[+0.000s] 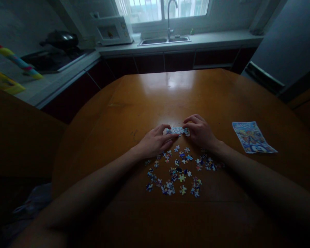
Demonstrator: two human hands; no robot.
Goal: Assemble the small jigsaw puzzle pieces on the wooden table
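A small strip of joined jigsaw pieces (177,130), mostly light blue and white, lies on the wooden table between my hands. My left hand (156,141) rests at its left end, the thumb along the near edge and the index finger curled over the far side. At the right end, my right hand (200,132) has its fingers bent and pinched on the strip's corner. Loose jigsaw pieces (182,178) in blue, yellow and white are scattered on the near side of both hands. My right forearm partly covers some of them.
A creased picture sheet (253,137) lies to the right on the wooden table (144,103). Beyond the table stand a counter with a sink (167,40), a microwave (113,31) and a dark pan (62,39) on the stove. A grey appliance is at the right.
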